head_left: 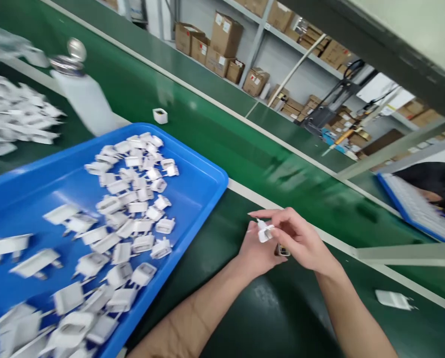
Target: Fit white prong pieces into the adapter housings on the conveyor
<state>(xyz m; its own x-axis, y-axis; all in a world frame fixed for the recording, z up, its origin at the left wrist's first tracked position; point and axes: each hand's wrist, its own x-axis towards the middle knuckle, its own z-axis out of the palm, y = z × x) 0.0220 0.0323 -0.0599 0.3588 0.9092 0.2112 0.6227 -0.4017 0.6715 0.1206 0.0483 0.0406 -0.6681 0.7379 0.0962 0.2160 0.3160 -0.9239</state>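
My right hand (300,237) pinches a small white plug housing (266,232) between thumb and fingers, a thin pin showing at its upper end. Just behind and below it is my left hand (258,256), its fingers closed round a small casing (283,250) with a dark and yellowish inside; most of that casing is hidden. The two hands overlap above the green bench. To their left lies a blue tray (207,199) with many white plug housings (142,243) in it, several with pins showing.
A loose white plug (394,300) lies on the bench at right. Behind the tray are a small white casing (160,116) and a pump bottle (84,99). White parts (13,114) are heaped at far left. Another person leans by a second tray (416,209) at right.
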